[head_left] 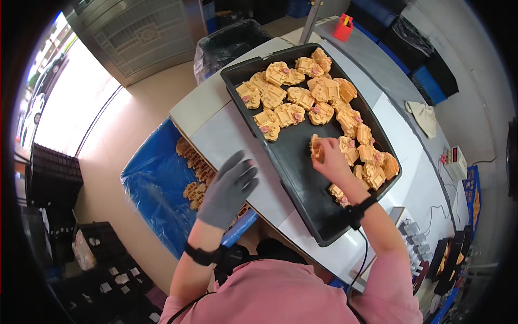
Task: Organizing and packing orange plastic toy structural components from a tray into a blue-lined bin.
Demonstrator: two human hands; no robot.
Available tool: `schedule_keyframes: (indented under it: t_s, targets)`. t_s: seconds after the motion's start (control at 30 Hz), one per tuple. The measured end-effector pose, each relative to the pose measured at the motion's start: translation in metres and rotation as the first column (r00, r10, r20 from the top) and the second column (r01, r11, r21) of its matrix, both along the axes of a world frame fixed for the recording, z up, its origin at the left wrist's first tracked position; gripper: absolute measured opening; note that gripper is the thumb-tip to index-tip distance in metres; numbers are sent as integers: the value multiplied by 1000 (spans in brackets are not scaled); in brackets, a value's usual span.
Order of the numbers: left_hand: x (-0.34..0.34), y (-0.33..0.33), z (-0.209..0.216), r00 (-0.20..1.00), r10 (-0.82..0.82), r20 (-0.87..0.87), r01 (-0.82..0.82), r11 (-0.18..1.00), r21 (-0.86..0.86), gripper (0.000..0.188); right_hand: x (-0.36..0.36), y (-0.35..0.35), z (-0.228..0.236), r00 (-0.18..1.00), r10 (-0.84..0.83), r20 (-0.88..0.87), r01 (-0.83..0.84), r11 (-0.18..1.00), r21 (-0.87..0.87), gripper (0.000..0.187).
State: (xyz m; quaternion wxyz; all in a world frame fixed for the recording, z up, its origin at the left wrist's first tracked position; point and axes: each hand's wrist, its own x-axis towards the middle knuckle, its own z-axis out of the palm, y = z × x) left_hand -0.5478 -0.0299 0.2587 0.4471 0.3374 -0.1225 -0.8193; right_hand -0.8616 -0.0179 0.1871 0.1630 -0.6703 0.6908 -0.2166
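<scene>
My right hand (335, 162) is bare and pinches a tan moulded plastic part (314, 144), tilted on edge over the black tray (302, 186). Fingers cover much of that part. Many similar tan plastic parts (300, 97) lie in the tray, along its far end and right side; several carry small pink pieces. My left hand (231, 183), in a grey glove, hovers left of the tray's near-left edge with its fingers apart and nothing in them. Below and beyond it stands a blue plastic-lined bin (156, 181) with more tan parts.
The tray rests on a white table (253, 178). Further right are a red holder (343, 27), a folded cloth (422, 117), a small white device with wires (456, 163) and metal fixtures (414, 237). Black crates (54, 175) stand left; a lined black bin (229, 43) is beyond the table.
</scene>
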Motion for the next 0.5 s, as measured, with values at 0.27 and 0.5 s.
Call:
schedule_keyframes:
  t_s: [0.27,0.5]
  targets:
    - [-62,-14,-16,980,-195,-43,199,949,243,40,37,-10,53,825,29,564,-106,989,105,28]
    - [-28,8,-13,987,-158,-37,161,983,91,44,15,-49,-10,858,88,-507,-7,987,159,54]
